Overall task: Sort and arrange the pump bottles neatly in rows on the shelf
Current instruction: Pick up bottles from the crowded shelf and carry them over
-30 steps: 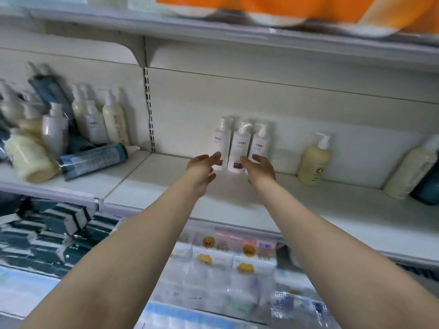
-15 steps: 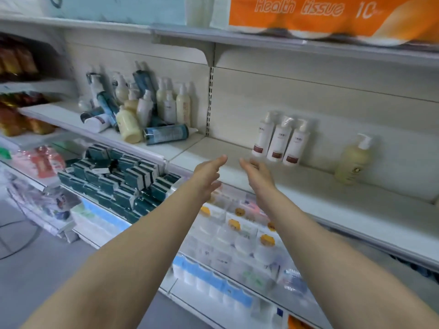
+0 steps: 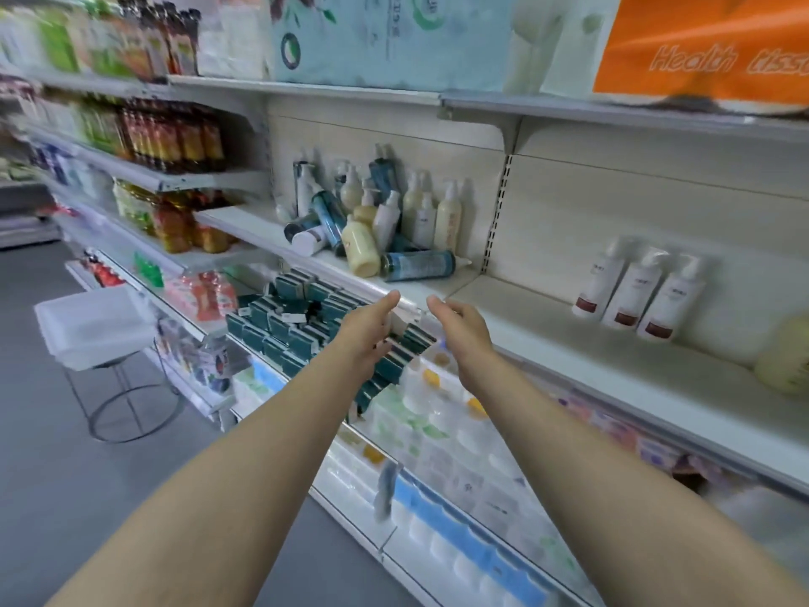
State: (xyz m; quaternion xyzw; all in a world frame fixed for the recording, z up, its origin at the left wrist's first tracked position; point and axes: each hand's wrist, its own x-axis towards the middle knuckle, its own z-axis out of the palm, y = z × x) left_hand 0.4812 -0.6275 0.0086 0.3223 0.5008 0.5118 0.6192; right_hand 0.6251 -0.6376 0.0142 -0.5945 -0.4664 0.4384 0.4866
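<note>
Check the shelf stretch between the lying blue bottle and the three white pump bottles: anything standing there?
Nothing stands there in the head view: between the lying blue bottle and the three white pump bottles only bare shelf and its slotted upright.

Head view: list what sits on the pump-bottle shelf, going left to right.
Jumbled heap of pump bottles → blue bottle lying on its side → row of three white bottles with dark red labels → yellow bottle, cut off at the frame edge.
</note>
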